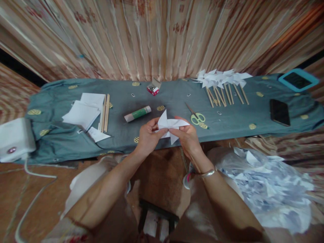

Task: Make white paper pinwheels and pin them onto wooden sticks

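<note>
Both hands hold a white folded paper pinwheel (169,125) over the near edge of a low table with a grey-green cloth (177,98). My left hand (147,136) pinches its left side, fingers closed on the paper. My right hand (186,135) grips its right side from beneath, with the fingers curled. A glue stick (137,113) lies just behind the hands to the left. Green-handled scissors (196,116) lie just behind to the right.
White paper sheets (84,113) and wooden sticks (105,112) lie at the left. Several finished pinwheels on sticks (224,84) lie at the back right. A small red box (153,88), a black phone (279,112), a blue-cased tablet (298,80) and a bag of paper scraps (268,185) are nearby.
</note>
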Motion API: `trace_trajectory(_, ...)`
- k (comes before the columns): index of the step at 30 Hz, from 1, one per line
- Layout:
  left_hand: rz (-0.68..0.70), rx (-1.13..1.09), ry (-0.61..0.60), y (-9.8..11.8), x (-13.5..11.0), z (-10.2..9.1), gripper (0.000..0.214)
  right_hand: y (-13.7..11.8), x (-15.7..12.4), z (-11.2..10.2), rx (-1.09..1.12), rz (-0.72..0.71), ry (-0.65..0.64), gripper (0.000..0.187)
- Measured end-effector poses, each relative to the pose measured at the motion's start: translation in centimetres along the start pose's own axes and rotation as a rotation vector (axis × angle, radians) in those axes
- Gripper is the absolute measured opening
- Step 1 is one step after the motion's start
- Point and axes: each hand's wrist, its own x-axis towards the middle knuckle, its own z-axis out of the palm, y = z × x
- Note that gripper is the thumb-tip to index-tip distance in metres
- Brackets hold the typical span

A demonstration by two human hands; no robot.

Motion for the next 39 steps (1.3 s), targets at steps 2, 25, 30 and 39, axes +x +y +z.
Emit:
trace_trajectory(2, 0.015, 0.007, -0.004, -0.1, 0.1, -0.1, 0.036, 0.0, 0.0, -0.1, -0.011, -0.009, -0.003, 0.068)
trace_trajectory(25, -0.079, -0.183, 0.100, 1.1, 0.8, -1.1, 0.043, -1.3, 0.9, -1.3, -0.098, -0.024, 0.038, 0.044)
trace_trajectory(30, -0.114, -0.233, 0.122, 1.5, 1.0, -1.4, 0.045, -1.3, 2.0, -2.5, -0.174, -0.097, 0.115, 0.035)
trace_trajectory(39, -0.109, -0.286, 0.153, 2.8, 1.3, -2.1, 0.047, 0.3, 5.7, -1.4, -0.483, -0.270, 0.070, 0.027)
